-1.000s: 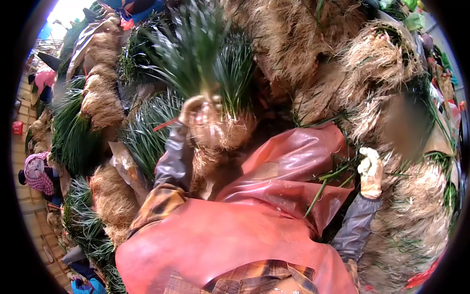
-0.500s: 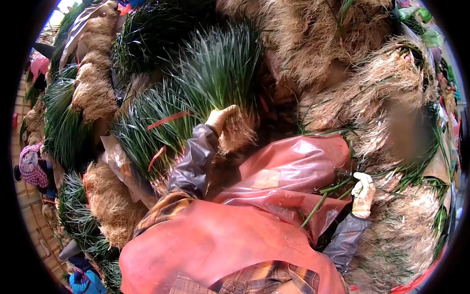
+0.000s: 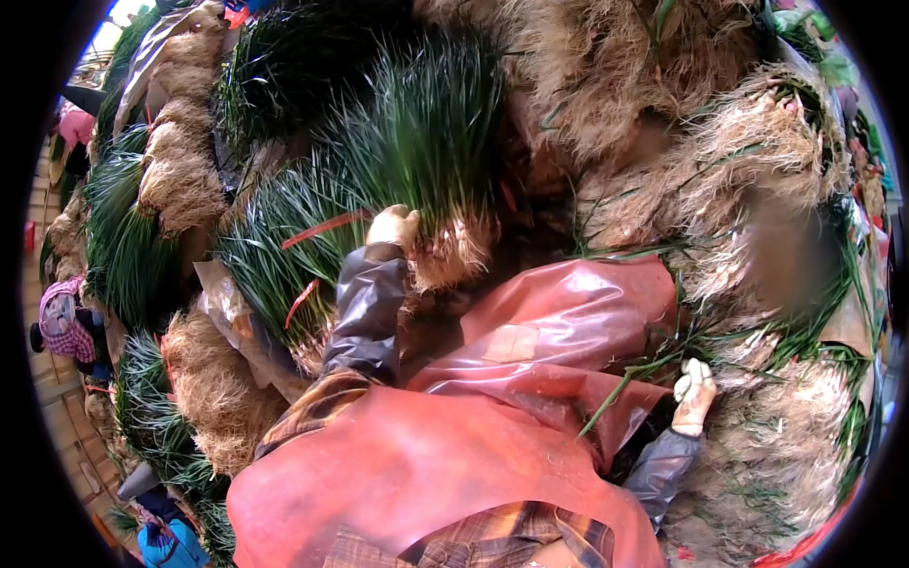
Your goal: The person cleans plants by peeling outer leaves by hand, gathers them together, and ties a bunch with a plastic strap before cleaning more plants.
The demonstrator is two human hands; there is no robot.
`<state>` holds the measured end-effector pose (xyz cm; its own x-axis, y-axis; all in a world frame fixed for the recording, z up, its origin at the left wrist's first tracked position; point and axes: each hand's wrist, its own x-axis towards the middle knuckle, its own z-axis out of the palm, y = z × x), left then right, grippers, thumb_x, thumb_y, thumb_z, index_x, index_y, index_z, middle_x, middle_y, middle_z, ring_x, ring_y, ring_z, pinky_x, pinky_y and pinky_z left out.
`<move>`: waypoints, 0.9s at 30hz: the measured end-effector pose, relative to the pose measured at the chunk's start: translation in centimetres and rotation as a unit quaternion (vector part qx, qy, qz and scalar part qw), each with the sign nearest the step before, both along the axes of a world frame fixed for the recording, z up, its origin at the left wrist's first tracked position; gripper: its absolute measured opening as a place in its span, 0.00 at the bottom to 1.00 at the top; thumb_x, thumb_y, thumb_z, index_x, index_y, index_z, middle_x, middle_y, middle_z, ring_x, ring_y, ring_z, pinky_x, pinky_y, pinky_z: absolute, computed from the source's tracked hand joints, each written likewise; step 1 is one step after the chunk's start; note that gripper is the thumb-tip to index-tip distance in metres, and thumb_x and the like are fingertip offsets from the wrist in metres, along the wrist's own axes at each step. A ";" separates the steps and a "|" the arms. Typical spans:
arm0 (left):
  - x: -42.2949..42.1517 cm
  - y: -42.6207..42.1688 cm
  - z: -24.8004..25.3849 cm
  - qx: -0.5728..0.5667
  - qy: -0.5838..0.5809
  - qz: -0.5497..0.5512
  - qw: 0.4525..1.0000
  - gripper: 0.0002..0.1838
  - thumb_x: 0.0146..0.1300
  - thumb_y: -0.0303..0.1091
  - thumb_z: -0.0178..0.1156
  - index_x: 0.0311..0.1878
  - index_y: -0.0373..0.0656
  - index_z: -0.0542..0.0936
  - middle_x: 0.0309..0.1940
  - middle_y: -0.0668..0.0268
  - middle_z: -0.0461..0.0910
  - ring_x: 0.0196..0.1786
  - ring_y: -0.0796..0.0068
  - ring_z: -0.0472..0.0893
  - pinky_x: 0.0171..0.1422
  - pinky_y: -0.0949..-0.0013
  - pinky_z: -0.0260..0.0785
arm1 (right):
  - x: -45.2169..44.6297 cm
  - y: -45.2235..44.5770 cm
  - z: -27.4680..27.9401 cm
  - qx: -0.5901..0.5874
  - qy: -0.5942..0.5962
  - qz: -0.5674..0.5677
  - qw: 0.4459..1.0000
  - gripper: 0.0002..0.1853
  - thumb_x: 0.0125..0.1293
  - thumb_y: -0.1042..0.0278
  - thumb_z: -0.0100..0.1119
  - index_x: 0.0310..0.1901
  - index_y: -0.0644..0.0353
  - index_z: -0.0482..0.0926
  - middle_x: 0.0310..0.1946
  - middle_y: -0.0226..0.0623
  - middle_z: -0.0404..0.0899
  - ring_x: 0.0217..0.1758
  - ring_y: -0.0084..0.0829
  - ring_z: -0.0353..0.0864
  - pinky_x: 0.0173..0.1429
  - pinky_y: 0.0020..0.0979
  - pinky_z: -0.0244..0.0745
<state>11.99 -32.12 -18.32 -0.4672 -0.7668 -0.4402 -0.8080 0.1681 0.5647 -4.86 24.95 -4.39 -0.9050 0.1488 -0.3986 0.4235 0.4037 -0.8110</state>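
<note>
My left hand [image 3: 394, 228], in a pale glove, is closed at the left side of an upright bundle of green onions [image 3: 431, 142]. Thin dark leaves rise from that bundle, with pinkish bases and pale roots at its lower end. Part of the left hand's fingers is hidden. My right hand [image 3: 695, 396], also gloved, has its fingers curled beside the red apron and the rooted plants on the right. A few loose green stalks [image 3: 630, 372] lie over the apron close to it; whatever is inside these fingers cannot be made out.
Another leafy bundle with red ties [image 3: 284, 246] stands to the left. Large heaps of rooted plants [image 3: 634, 76] lie ahead and on the right [image 3: 776, 445]. My red apron [image 3: 436, 454] covers my lap. People [image 3: 68, 322] are at the far left.
My left hand has drawn back left from across the bundle's base to its left side, uncovering pinkish bases. My right hand has shifted slightly down and toward me.
</note>
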 end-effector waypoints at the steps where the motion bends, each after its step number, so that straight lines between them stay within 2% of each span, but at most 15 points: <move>1: 0.0 0.0 2.6 0.006 -0.052 -0.022 0.998 0.28 0.63 0.53 0.58 0.57 0.40 0.80 0.53 0.53 0.82 0.58 0.58 0.80 0.65 0.63 0.69 | -0.1 4.2 -1.6 0.048 -0.020 0.059 0.997 0.05 0.69 0.68 0.57 0.40 0.59 0.80 0.25 0.28 0.78 0.22 0.21 0.74 0.28 0.22 0.69; 4: 2.4 -0.5 0.5 -0.035 -0.013 -0.008 0.999 0.25 0.66 0.49 0.60 0.54 0.35 0.81 0.41 0.55 0.86 0.40 0.66 0.86 0.49 0.65 0.78 | 2.6 9.3 -4.9 0.086 0.114 0.122 0.982 0.17 0.66 0.78 0.57 0.57 0.65 0.78 0.41 0.37 0.84 0.48 0.31 0.80 0.59 0.28 0.70; 5: 3.3 -0.6 -0.2 0.030 0.004 0.023 0.999 0.26 0.63 0.54 0.58 0.52 0.41 0.82 0.47 0.53 0.84 0.54 0.55 0.82 0.61 0.60 0.71 | 3.3 10.7 -4.6 0.080 0.071 0.102 0.989 0.21 0.64 0.80 0.58 0.60 0.66 0.77 0.45 0.38 0.84 0.55 0.33 0.78 0.67 0.29 0.65; 9: 5.3 0.0 -1.7 0.067 0.105 0.082 0.989 0.20 0.68 0.45 0.58 0.52 0.38 0.81 0.42 0.57 0.86 0.44 0.65 0.85 0.48 0.66 0.76 | 3.5 11.6 -0.8 0.180 -0.139 0.095 0.969 0.13 0.66 0.71 0.63 0.49 0.68 0.82 0.44 0.37 0.84 0.42 0.24 0.79 0.47 0.27 0.75; 12: 5.2 0.9 -0.3 0.144 0.163 0.174 0.960 0.15 0.69 0.39 0.58 0.51 0.38 0.81 0.39 0.60 0.86 0.37 0.74 0.85 0.37 0.71 0.76 | 3.8 12.1 -1.9 0.117 -0.014 0.053 0.992 0.15 0.65 0.60 0.65 0.49 0.57 0.83 0.35 0.27 0.82 0.25 0.18 0.73 0.29 0.20 0.65; 15: 5.7 0.6 -4.1 0.178 0.224 0.200 0.937 0.14 0.72 0.42 0.56 0.51 0.42 0.78 0.34 0.63 0.85 0.26 0.77 0.80 0.26 0.73 0.69 | 3.0 12.2 -1.8 0.076 -0.064 0.076 0.992 0.18 0.67 0.57 0.63 0.53 0.58 0.82 0.41 0.29 0.84 0.30 0.19 0.78 0.31 0.20 0.68; 16: 6.6 -1.3 -11.7 -0.030 0.222 0.170 0.960 0.14 0.71 0.43 0.58 0.48 0.43 0.80 0.33 0.63 0.84 0.27 0.75 0.80 0.28 0.70 0.70 | 3.4 12.5 -2.9 0.037 -0.040 0.087 0.995 0.17 0.68 0.60 0.61 0.53 0.60 0.81 0.42 0.31 0.84 0.33 0.22 0.81 0.35 0.24 0.74; 17: 4.9 1.2 -3.9 -0.244 0.157 0.077 0.954 0.15 0.67 0.44 0.63 0.45 0.41 0.81 0.34 0.62 0.83 0.33 0.71 0.81 0.37 0.65 0.73 | 3.8 12.9 -3.6 0.125 0.011 0.164 0.978 0.18 0.67 0.67 0.59 0.57 0.62 0.80 0.44 0.32 0.83 0.36 0.22 0.81 0.40 0.26 0.78; 18: 2.9 3.6 1.6 -0.173 0.187 0.164 0.953 0.19 0.63 0.47 0.66 0.46 0.40 0.82 0.38 0.58 0.83 0.43 0.62 0.81 0.49 0.61 0.72 | 5.0 9.1 -1.0 0.071 0.020 0.119 0.990 0.23 0.63 0.73 0.59 0.61 0.62 0.77 0.45 0.31 0.83 0.36 0.20 0.78 0.43 0.26 0.76; 19: 2.5 1.8 -1.8 -0.093 0.259 0.157 0.948 0.24 0.59 0.52 0.68 0.47 0.40 0.82 0.44 0.55 0.83 0.50 0.56 0.80 0.57 0.58 0.70 | 5.8 7.4 1.0 0.132 0.002 0.103 0.986 0.29 0.58 0.77 0.59 0.65 0.62 0.73 0.45 0.31 0.82 0.35 0.18 0.74 0.45 0.22 0.74; 21: -1.1 3.9 3.7 -0.453 0.198 -0.076 0.866 0.31 0.58 0.52 0.68 0.60 0.43 0.77 0.58 0.53 0.78 0.61 0.52 0.76 0.66 0.53 0.66 | 6.9 8.2 -0.6 0.169 0.025 0.079 0.982 0.29 0.60 0.74 0.61 0.66 0.61 0.72 0.41 0.31 0.82 0.37 0.20 0.76 0.47 0.23 0.73; 23: -3.2 4.4 4.2 -0.473 0.093 -0.188 0.856 0.42 0.59 0.61 0.62 0.73 0.53 0.65 0.71 0.54 0.65 0.71 0.44 0.64 0.71 0.46 0.59 | 7.5 10.4 -4.1 0.262 0.106 0.104 0.953 0.28 0.62 0.72 0.62 0.66 0.61 0.72 0.47 0.36 0.84 0.44 0.24 0.81 0.53 0.24 0.74; 25: -5.5 3.4 1.2 -0.423 0.010 -0.246 0.872 0.45 0.60 0.65 0.58 0.78 0.65 0.55 0.79 0.63 0.51 0.78 0.47 0.51 0.72 0.31 0.48 | 7.8 11.1 -3.5 0.181 0.023 0.069 0.981 0.24 0.65 0.69 0.62 0.63 0.63 0.74 0.58 0.42 0.80 0.55 0.27 0.81 0.61 0.26 0.72; 26: -6.7 3.5 1.1 -0.343 -0.057 -0.252 0.903 0.46 0.60 0.66 0.56 0.78 0.70 0.50 0.80 0.66 0.46 0.80 0.50 0.45 0.73 0.29 0.45 | 7.9 10.8 -2.1 0.042 0.009 0.008 0.999 0.28 0.61 0.83 0.58 0.65 0.64 0.72 0.43 0.33 0.80 0.40 0.23 0.79 0.46 0.24 0.76; 27: -7.3 3.2 0.4 -0.342 -0.132 -0.268 0.891 0.46 0.60 0.67 0.55 0.79 0.72 0.47 0.81 0.68 0.43 0.81 0.51 0.42 0.74 0.30 0.44 | 8.3 10.1 0.1 -0.001 0.039 -0.021 0.999 0.28 0.59 0.88 0.54 0.63 0.63 0.74 0.43 0.33 0.80 0.39 0.23 0.79 0.44 0.24 0.76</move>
